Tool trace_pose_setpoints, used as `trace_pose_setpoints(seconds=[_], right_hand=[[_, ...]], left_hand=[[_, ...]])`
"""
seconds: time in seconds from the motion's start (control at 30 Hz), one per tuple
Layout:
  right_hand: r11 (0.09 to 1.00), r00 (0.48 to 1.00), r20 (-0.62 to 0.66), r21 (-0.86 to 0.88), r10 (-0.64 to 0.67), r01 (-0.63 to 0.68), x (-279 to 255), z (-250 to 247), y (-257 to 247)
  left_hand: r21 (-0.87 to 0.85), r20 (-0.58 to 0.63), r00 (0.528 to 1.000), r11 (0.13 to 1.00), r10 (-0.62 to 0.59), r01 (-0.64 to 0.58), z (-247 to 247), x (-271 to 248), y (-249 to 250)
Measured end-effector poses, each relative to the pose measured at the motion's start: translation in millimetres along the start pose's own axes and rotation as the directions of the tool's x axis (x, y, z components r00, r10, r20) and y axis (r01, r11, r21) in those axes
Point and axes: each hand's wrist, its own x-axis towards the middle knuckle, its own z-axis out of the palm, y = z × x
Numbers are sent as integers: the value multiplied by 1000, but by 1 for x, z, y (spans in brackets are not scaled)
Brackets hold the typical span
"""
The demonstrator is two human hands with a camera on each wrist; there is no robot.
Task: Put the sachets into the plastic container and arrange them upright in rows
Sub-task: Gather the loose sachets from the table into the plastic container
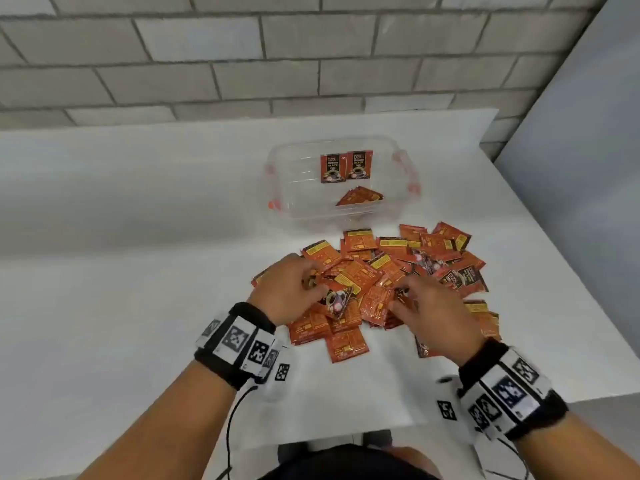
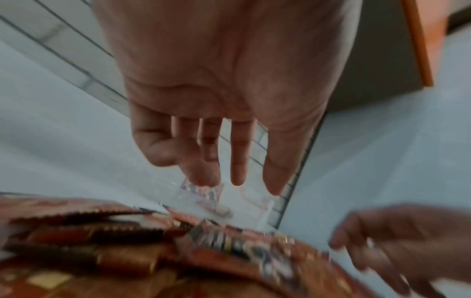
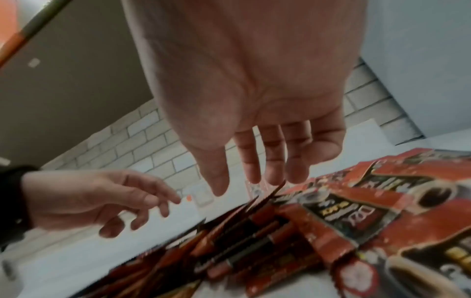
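white table against a grey brick wall. clear plastic container at 12 o'clock holds two upright sachets (another lies flat). the loose sachet pile sits nearer. left hand and right hand hover over it, fingers relaxed, gripping nothing.

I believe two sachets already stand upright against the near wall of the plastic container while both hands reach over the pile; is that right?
Not quite: the two upright sachets stand against the far wall of the plastic container, as the head view shows. The rest holds: the left hand and right hand are both over the pile.
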Motion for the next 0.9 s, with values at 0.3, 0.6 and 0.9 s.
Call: trace_pose_setpoints(seconds=[0.3, 0.6, 0.9], right_hand=[[978, 999, 47, -205, -18, 27, 21, 24, -9], [942, 982, 190, 330, 0, -64, 22, -9, 23], [932, 985, 143, 335, 94, -137, 52, -21, 20]], left_hand=[[434, 193, 979, 900, -60, -30, 25, 24, 8], [75, 185, 968, 985, -167, 155, 12, 35, 12], [22, 199, 968, 989, -150, 149, 23, 65, 29]])
